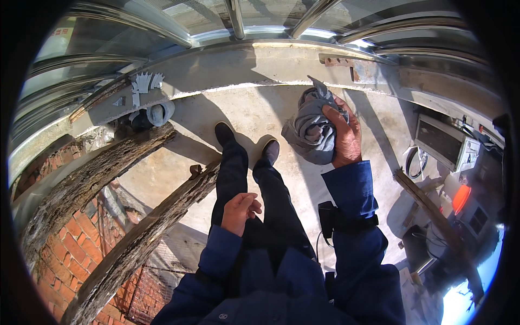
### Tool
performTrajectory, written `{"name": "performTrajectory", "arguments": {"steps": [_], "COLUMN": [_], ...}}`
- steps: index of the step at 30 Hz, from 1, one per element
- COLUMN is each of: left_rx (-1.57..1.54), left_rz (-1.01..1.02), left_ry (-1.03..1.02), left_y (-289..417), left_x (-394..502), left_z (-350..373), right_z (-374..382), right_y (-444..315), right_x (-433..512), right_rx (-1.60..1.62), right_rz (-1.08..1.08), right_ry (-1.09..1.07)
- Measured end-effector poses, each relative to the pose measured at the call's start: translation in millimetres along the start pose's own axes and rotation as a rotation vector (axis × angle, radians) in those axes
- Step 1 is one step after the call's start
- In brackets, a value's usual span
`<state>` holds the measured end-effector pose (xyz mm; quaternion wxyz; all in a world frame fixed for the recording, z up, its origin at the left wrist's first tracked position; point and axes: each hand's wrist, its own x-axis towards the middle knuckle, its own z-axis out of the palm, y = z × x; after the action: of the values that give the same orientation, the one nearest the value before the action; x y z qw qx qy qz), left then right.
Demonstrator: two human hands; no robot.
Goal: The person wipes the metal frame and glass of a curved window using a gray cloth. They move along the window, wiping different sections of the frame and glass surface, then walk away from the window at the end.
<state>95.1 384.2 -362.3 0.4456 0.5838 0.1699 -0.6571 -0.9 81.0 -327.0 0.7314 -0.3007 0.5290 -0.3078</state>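
My right hand (346, 132) grips a bunched, twisted grey cloth (313, 126) over the concrete floor, to the right of my shoes. One end of the cloth sticks up in a point near the ledge. My left hand (242, 209) is in front of my thighs with its fingers loosely curled; nothing shows in it. The concrete ledge (227, 67) runs across below the window with metal bars (236, 18). Close to my left leg rests the end of a rough wooden log (150, 227).
A second log (101, 170) lies at the left over red bricks (77, 239) and wire mesh (158, 280). A roll of tape (160, 113) sits by the ledge. At the right are a white microwave-like appliance (447, 142), a wooden pole (426, 205) and an orange object (461, 199). A rusty metal plate (365, 72) lies on the ledge.
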Motion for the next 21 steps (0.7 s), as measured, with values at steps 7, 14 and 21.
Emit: {"name": "performTrajectory", "arguments": {"steps": [7,14,21], "left_rx": [-0.041,-0.061,-0.077], "left_rz": [-0.051,-0.086,-0.113], "left_ry": [0.012,0.023,0.061], "left_y": [-10,-17,-24], "left_x": [9,16,20], "left_z": [-19,-32,-44], "right_z": [4,9,35], "right_y": [-2,1,14], "right_x": [39,109,170], "right_rx": [0.004,-0.655,-1.423], "right_rz": [0.034,-0.442,-0.623], "right_ry": [0.033,0.183,0.25]}}
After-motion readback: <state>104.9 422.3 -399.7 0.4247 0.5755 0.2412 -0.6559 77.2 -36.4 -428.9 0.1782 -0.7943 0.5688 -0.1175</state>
